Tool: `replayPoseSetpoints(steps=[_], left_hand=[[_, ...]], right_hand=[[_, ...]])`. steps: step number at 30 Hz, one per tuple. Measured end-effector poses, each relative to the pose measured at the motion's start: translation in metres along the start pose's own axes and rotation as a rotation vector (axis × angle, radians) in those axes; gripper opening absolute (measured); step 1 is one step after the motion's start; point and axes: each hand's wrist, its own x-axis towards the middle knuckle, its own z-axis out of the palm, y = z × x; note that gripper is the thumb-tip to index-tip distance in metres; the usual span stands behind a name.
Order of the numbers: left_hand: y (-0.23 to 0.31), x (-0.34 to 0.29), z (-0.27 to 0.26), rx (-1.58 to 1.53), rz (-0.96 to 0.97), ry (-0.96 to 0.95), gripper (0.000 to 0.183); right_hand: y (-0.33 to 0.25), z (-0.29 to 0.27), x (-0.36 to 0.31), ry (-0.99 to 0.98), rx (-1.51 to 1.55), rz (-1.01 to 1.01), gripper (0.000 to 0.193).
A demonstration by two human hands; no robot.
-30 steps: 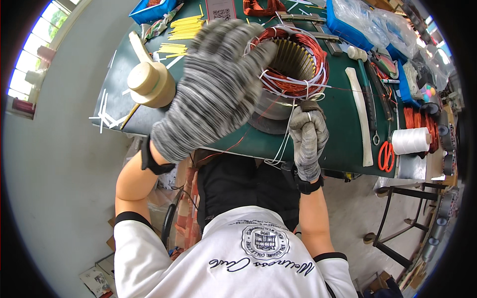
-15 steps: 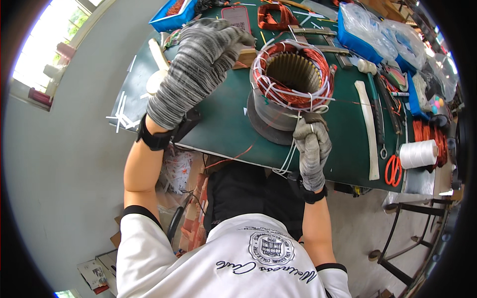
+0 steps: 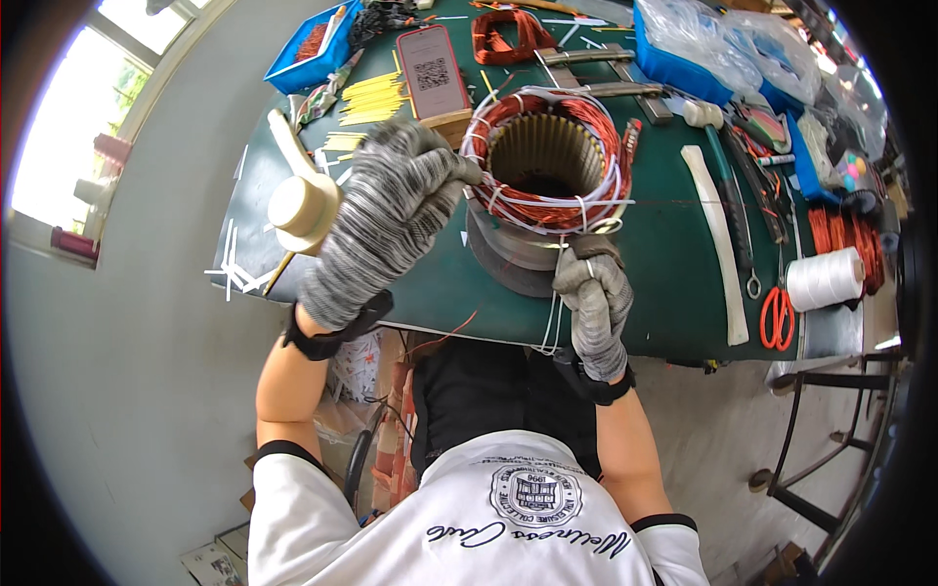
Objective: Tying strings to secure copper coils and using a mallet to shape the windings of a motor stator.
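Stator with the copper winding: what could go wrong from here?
1. The right hand grips the white cord close under the copper winding; a hard pull might shift or scrape wires.
2. The cord's slack hangs by the near edge of the green table and could snag.
3. A thin red wire trails rightward from the winding and might get caught.

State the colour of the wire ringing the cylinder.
The wire is reddish copper, clearest in the head view.

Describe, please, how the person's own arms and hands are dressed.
The left hand and right hand wear knitted grey gloves, the left one streaked dark and light. Also worn are black wristbands and short white sleeves with black trim.
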Motion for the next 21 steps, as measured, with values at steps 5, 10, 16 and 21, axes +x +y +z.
replayPoseSetpoints(steps=[5,10,16,21], left_hand=[[0.045,0.066,-0.024,0.122,0.284,-0.212,0.03],[0.071,0.126,0.017,0.0,0.524,-0.582,0.032],[0.049,0.115,0.014,-0.912,0.455,-0.39,0.028],[0.014,-0.006,0.009,-0.752,-0.156,-0.077,0.028]], right_hand=[[0.005,-0.009,0.001,-0.104,-0.093,-0.011,0.022],[0.013,-0.013,-0.002,-0.156,0.058,-0.027,0.017],[-0.009,-0.012,0.004,-0.094,-0.037,0.118,0.023],[-0.004,-0.019,0.007,-0.164,-0.112,0.061,0.026]])
